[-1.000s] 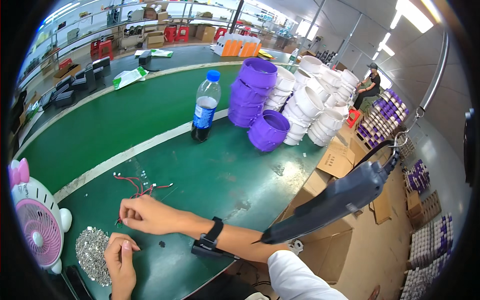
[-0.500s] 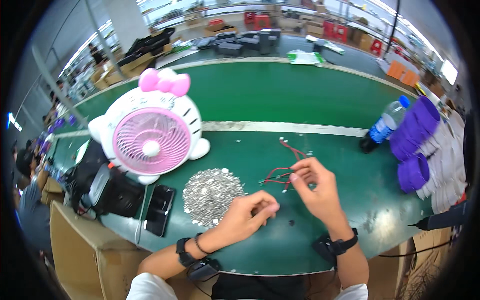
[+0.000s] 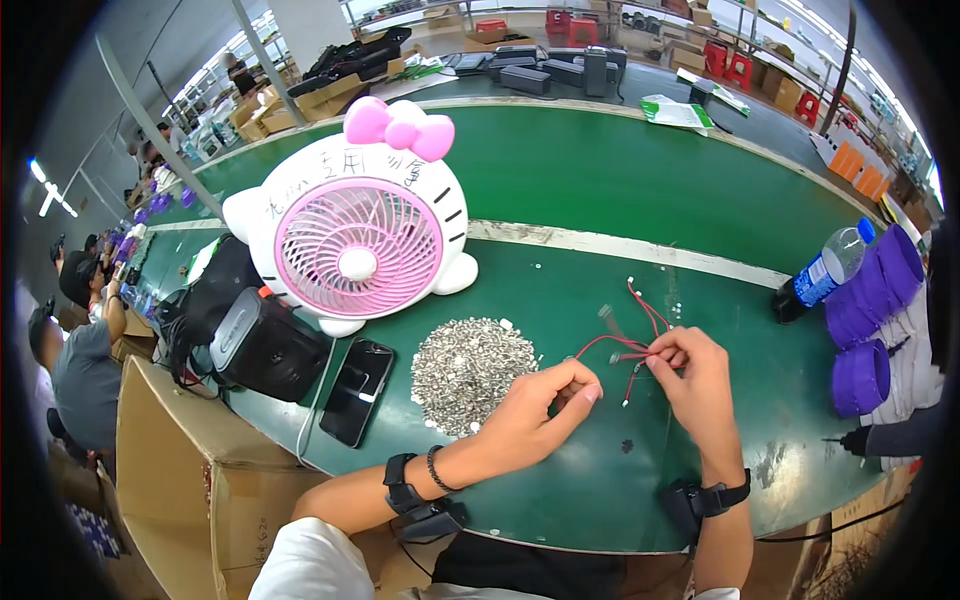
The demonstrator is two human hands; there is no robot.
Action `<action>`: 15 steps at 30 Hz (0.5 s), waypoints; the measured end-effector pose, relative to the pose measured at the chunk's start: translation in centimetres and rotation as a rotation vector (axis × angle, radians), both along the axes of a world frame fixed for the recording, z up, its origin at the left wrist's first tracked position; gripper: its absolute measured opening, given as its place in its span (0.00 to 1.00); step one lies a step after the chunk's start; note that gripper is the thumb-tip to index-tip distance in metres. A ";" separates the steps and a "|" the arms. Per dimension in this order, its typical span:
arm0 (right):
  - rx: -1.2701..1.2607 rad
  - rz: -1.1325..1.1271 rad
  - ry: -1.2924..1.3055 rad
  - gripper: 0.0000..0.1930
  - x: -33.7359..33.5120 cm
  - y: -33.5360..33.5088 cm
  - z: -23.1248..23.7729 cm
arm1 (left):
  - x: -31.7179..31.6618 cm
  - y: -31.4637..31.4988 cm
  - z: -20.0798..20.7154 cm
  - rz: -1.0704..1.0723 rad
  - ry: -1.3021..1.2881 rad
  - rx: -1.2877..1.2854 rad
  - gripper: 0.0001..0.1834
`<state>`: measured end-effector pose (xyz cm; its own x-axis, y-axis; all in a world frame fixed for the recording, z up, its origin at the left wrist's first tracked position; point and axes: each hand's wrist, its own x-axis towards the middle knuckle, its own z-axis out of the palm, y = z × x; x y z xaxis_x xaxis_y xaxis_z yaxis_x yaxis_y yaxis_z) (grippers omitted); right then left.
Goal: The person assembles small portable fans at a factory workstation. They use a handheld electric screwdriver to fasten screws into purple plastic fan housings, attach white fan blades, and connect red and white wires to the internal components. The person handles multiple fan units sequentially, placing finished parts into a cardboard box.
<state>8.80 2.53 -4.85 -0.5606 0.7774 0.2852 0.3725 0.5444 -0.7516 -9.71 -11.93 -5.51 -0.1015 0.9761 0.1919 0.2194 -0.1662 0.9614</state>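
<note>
Red wires [image 3: 600,340] with small white ends and a blurred greenish part are pinched between the thumb and fingers of my right hand [image 3: 697,385], above the green table. One wire arcs left toward the curled fingers of my left hand [image 3: 540,415]. That hand is closed; what sits in its fingertips is hidden. Just left of it lies a heap of small silvery metal parts [image 3: 465,375], with a few white bits among them.
Behind the heap stands a white and pink cat-shaped fan [image 3: 358,225]. A phone [image 3: 358,392], a black device [image 3: 270,345] and an open carton [image 3: 165,450] are at left. Rightward are a bottle [image 3: 822,272], purple rings [image 3: 862,378] and a dark tool [image 3: 890,440].
My head view has shifted, so the scene sits further right. My right hand has closed on the wires, bunching them, and one wire now stretches toward my left hand.
</note>
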 end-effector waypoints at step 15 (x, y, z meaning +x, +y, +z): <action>0.256 -0.142 0.325 0.08 -0.6 -2.5 2.7 | -0.1 0.3 -0.4 0.136 -0.241 0.026 0.36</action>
<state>8.18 -0.01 -2.18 -0.3026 0.7215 0.6228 0.2229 0.6889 -0.6898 -9.83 -11.68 -5.86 -0.2772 0.9454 0.1716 0.0072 -0.1765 0.9843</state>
